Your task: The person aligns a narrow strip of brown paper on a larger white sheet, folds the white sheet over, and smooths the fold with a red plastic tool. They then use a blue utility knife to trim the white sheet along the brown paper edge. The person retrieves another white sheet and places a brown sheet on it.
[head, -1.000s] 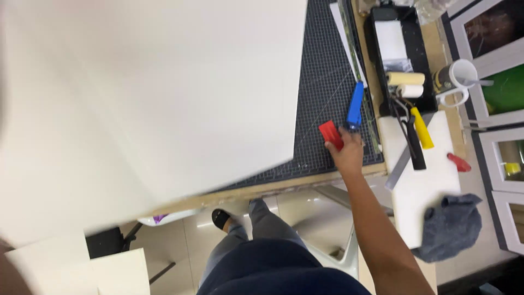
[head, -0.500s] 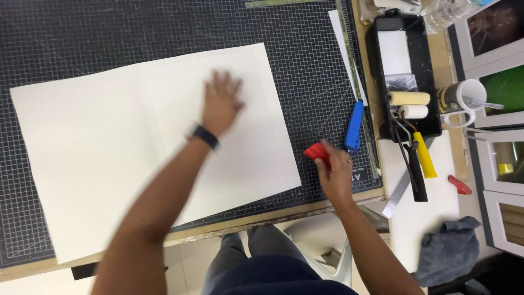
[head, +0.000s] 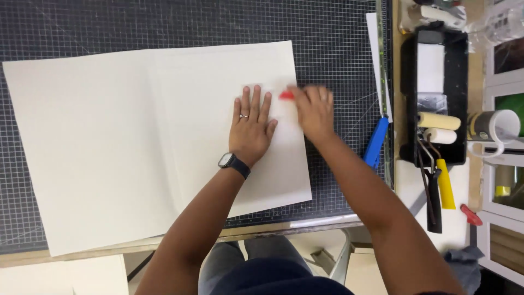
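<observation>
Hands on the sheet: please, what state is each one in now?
Left hand: open, flat on the cream sheet.
Right hand: closed on a small red tool.

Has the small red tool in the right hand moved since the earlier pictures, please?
Yes. The red tool, held in the right hand, has gone from the cutting mat beside the blue handle leftward onto the white sheet.

A craft workshop: gridded cutting mat (head: pixel 164 24), paint-roller tray (head: pixel 461 98) and rollers (head: pixel 439 121) on a workbench.
</observation>
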